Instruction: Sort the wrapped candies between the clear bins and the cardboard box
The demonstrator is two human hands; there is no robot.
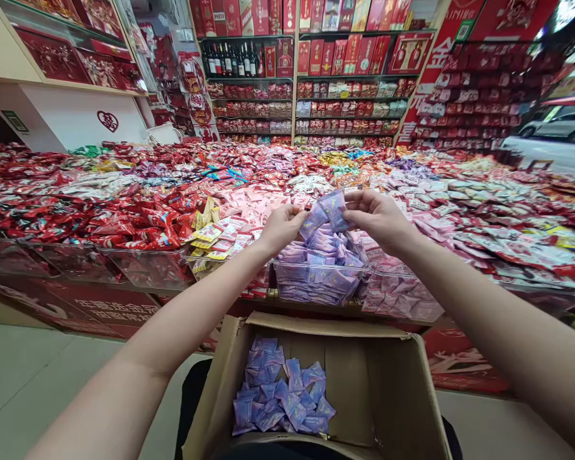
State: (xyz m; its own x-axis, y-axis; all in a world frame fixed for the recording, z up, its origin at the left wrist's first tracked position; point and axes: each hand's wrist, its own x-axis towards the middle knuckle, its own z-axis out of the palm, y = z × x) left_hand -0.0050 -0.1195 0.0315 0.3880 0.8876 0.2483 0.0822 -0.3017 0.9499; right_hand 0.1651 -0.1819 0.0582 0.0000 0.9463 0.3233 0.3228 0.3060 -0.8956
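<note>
My left hand [283, 225] pinches one small purple candy packet [314, 220] between thumb and fingers. Another purple candy packet [334, 209], overlapping the first, is gripped by my right hand [376, 217]. Both hands are raised just above a clear plastic bin [319, 271] filled with rows of the same purple packets. Below, an open cardboard box [364, 383] rests against my lap. A loose heap of purple packets [280, 390] lies in its left part, and brown cardboard shows on its right.
Pink packets [402, 294] fill the bin to the right, and yellow-and-white packets [211, 236] lie to the left. Red packets [138, 220] cover the counter farther left. Shelves with wine bottles [230, 61] and red gift boxes [354, 54] stand at the back.
</note>
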